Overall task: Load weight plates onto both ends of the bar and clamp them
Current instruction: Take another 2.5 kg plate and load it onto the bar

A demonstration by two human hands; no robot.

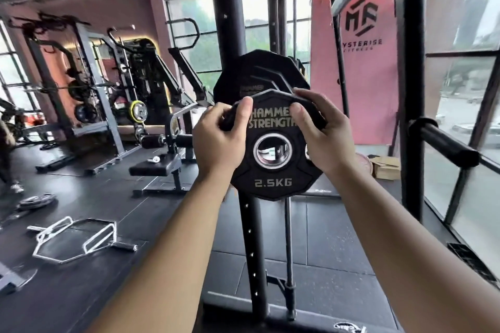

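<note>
A small black weight plate (pixel 273 181), marked 2.5KG and with a steel-ringed centre hole, is held upright in front of me. My left hand (pixel 216 140) grips its left upper edge and my right hand (pixel 322 132) grips its right upper edge. Directly behind it a larger black plate (pixel 251 76) hangs at the rack upright (pixel 251 238). Through the small plate's hole a bit of metal shows. A thin steel rod (pixel 289 246) runs down beside the upright. The bar's end is hidden behind the plates.
A black padded peg (pixel 443 143) juts out at the right by the windows. A hex trap bar (pixel 73 240) lies on the floor at left, a bench (pixel 157 167) stands behind it, and more racks fill the far left. A cardboard box (pixel 385 167) sits at right.
</note>
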